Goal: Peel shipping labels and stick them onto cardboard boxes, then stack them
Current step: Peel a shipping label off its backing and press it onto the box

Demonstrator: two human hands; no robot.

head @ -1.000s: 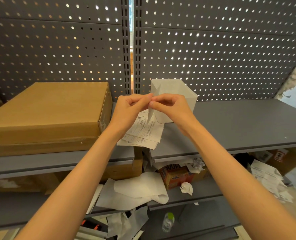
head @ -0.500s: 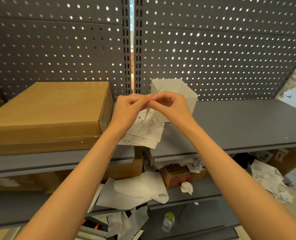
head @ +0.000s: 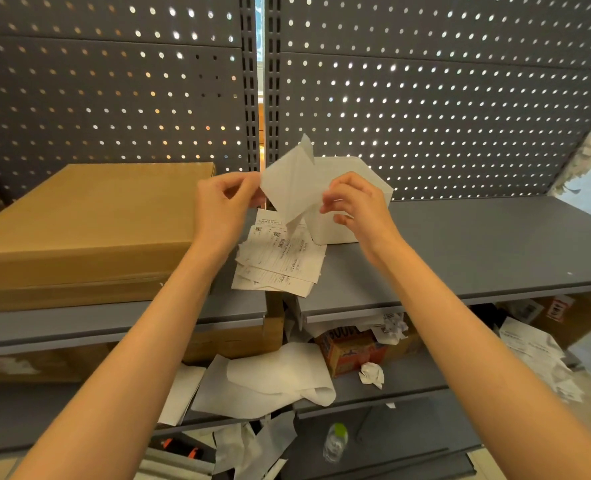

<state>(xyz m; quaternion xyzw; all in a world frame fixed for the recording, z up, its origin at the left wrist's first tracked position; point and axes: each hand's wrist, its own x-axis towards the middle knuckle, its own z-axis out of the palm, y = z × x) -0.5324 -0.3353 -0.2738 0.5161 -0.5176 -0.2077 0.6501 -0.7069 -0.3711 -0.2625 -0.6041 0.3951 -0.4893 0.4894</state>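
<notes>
I hold the label sheet (head: 292, 183) up above the shelf (head: 477, 251), in front of the white box (head: 342, 233). My left hand (head: 223, 206) pinches its left edge and my right hand (head: 354, 202) pinches the right side, and the sheet seems to be splitting from its backing. I judge the peeling is only half done. The cardboard box (head: 89, 223) on the left shows no label on top, so sticking and stacking are not yet done. More printed labels (head: 280, 261) lie beneath. I cannot see what the white box contains.
</notes>
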